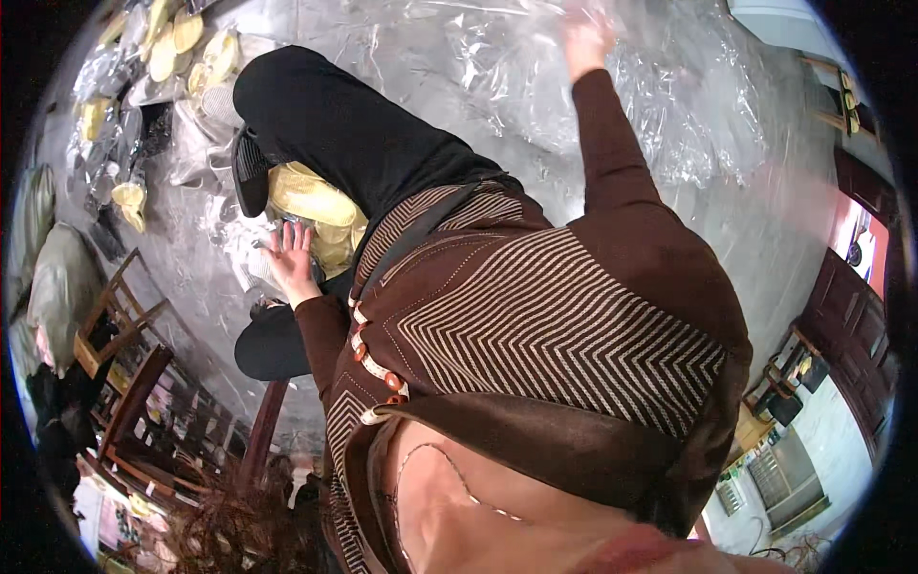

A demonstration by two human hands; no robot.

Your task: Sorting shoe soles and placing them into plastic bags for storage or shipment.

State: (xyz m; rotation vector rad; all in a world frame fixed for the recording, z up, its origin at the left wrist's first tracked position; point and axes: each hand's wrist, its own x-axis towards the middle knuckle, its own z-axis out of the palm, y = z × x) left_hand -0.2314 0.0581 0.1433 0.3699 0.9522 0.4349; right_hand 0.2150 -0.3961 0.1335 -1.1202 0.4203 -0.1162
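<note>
My left hand [290,258] is held out between my legs, palm showing and fingers spread, with nothing in it. Just beyond it, by my thigh, lie yellow, sole-shaped pieces [311,199], some seemingly wrapped in clear plastic. My right arm reaches far forward to the right. At its end my right hand [587,43] is smeared by motion, so its fingers cannot be made out. It is over or near a spread of shiny clear plastic bags [660,105] on the grey floor; whether it touches them cannot be told.
More yellow sole-shaped pieces [164,53] and clear wrappers lie scattered at the far left. Full pale sacks [62,292] stand at the left edge, near a wooden chair [117,320]. Dark wooden doors [841,306] and a shelf are at the right.
</note>
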